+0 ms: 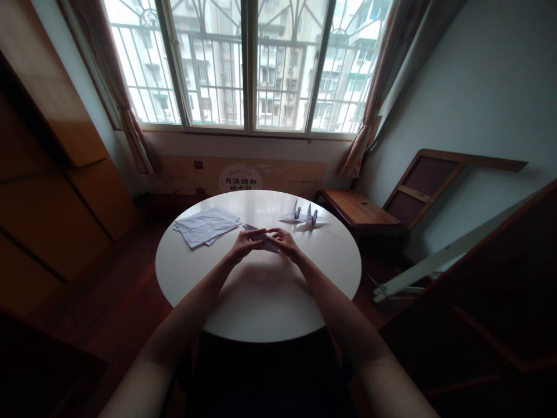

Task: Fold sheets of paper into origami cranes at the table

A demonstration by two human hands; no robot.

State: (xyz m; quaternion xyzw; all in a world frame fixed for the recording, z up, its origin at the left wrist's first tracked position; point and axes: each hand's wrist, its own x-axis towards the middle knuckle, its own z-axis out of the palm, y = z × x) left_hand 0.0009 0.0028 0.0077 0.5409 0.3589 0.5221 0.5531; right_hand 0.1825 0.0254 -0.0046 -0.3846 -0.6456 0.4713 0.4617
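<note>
Both my hands meet over the middle of a round white table (261,307), working on one folded sheet of paper (270,245). My left hand (246,244) grips the paper's left side, where a pointed corner sticks out beyond the fingers. Its right side is pinched by my right hand (282,241), and the fingertips of both hands almost touch along the top. The exact folds are partly hidden by my fingers. Two folded paper cranes (311,216) stand upright to the right, beyond my right hand. A loose pile of creased paper sheets (208,226) lies left of my left hand.
A wooden bench or low table (359,208) stands past the table's right side, near a leaning wooden frame (420,186). Orange-brown cabinets (87,197) line the left wall. Behind the table are a long printed box (282,174) and a barred window (248,69).
</note>
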